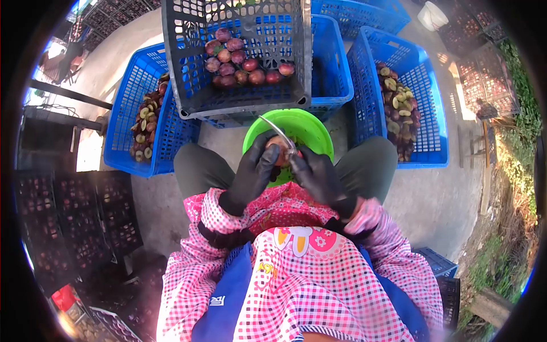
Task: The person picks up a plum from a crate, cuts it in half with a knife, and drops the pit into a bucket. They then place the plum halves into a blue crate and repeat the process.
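Note:
Both my hands wear dark gloves and meet over a bright green basin [325,132] between my knees. My left hand [250,170] is closed around a reddish plum [278,146]. A small knife [276,127] with a thin, curved blade is gripped in my right hand [317,173]. Its blade lies against or just over the plum and points up and left; the exact contact is hard to tell. Most of the knife's handle is hidden by my fingers. What lies in the basin is largely hidden by my hands.
A black crate [188,68] with several whole plums [238,58] tilts toward me beyond the basin, above a blue crate [336,85]. Blue crates at left [126,114] and right [430,102] hold cut fruit. Dark stacked crates [77,211] stand at far left.

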Motion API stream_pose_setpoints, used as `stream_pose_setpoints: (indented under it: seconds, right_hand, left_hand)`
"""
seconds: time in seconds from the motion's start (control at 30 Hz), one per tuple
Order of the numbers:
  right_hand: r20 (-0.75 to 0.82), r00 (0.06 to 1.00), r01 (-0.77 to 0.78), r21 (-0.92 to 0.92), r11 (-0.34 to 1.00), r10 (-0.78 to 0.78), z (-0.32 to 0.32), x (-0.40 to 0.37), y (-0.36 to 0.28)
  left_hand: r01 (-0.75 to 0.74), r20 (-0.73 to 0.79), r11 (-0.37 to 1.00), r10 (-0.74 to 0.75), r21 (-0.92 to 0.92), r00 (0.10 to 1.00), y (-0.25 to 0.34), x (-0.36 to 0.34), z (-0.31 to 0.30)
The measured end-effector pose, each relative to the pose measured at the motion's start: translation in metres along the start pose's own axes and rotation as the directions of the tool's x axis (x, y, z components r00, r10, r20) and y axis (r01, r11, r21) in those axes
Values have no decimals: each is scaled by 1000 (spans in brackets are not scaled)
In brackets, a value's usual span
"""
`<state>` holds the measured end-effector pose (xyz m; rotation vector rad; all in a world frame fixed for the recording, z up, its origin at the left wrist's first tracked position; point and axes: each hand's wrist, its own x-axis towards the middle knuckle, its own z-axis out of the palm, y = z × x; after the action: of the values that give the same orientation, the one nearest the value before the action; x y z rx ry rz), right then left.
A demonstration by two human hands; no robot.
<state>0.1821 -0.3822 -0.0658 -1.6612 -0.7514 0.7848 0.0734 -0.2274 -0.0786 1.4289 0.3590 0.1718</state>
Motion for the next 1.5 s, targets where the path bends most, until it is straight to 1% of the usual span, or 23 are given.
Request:
stream_pose_setpoints:
  seconds: [0.03,0.07,0.1,0.13,0.17,0.2,0.23,0.33,0.67,0.73,0.77,0.83,0.97,1.07,1.1,1.13,1.17,1.23,1.33,1.37,1.43,1.47,1.5]
  right_hand:
    - [262,939,-315,392,864,223,-8,-1,-2]
    - [369,920,-342,593,729,132,-16,-8,-11]
    - [339,920,-366,562,741,197,-21,-9,-23]
    - [302,914,-397,540,742,269,-21,-13,-30]
    - [112,977,-205,274,939,181,-15,-13,-22]
    - [-35,999,-17,-70,997,15,-9,-7,-11]
    - [-74,991,88,-229,969,-108,-4,-8,-4]
    - [-87,980,140,-357,923,-182,8,-11,2]
    - [-68,986,110,-418,902,-152,15,-8,7]
    - [-118,978,94,-474,875,-169,23,-7,12]
    - [-120,978,94,-476,875,-171,25,-6,16]
    - [-142,964,125,-505,854,-225,28,-5,23]
    - [-112,970,131,-503,854,-214,21,-4,24]
    - [-77,974,155,-454,877,-211,17,-7,25]
    - [-98,974,137,-464,875,-204,18,-7,25]
    - [-119,973,120,-473,873,-198,19,-7,25]
    - [-120,972,122,-473,873,-201,19,-6,24]
    - [-176,964,99,-458,883,-200,19,-5,22]
    - [-145,977,66,-489,870,-156,20,-7,22]
    - [-145,976,69,-494,867,-160,18,-5,24]
    - [-145,977,72,-456,887,-154,21,-6,30]
    - [-146,976,77,-458,886,-160,22,-5,31]
    - [-166,962,127,-431,894,-216,24,-5,30]
  left_hand:
    - [7,1,1000,-7,1,1000,-7,2,-4]
    - [31,35,993,-28,-112,999,-12,9,-10]
    - [49,59,972,-36,-229,998,-14,15,-12]
    - [54,51,971,-43,-231,998,-16,14,-13]
    - [8,-2,969,-9,-246,1000,-17,15,-14]
    - [-54,-62,964,39,-259,997,-17,20,-15]
    - [-19,-62,955,0,-297,998,-18,21,-16]
    - [40,-15,981,-43,-189,999,-22,23,-22]
    - [77,-50,991,-83,-110,995,-21,19,-20]
    - [75,-49,965,-90,-253,995,-23,19,-14]
    - [74,-46,965,-88,-252,995,-21,18,-13]
    - [82,-86,996,-84,-31,993,-10,17,-9]
    - [42,-89,999,-42,-3,995,-10,16,-10]
    - [51,10,999,-51,16,999,-8,18,-12]
    - [65,44,966,-56,-251,997,-11,21,-8]
    - [83,78,863,-50,-498,996,-13,24,-4]
    - [81,79,864,-48,-497,996,-13,25,2]
    - [238,205,506,-121,-829,971,-11,25,12]
    - [262,259,417,-65,-870,964,-40,38,7]
    - [260,260,416,-59,-871,964,-44,39,7]
    - [46,17,843,-43,-535,999,-40,32,11]
    - [41,17,845,-38,-534,999,-36,30,12]
    - [-71,-65,945,52,-320,997,-21,26,16]
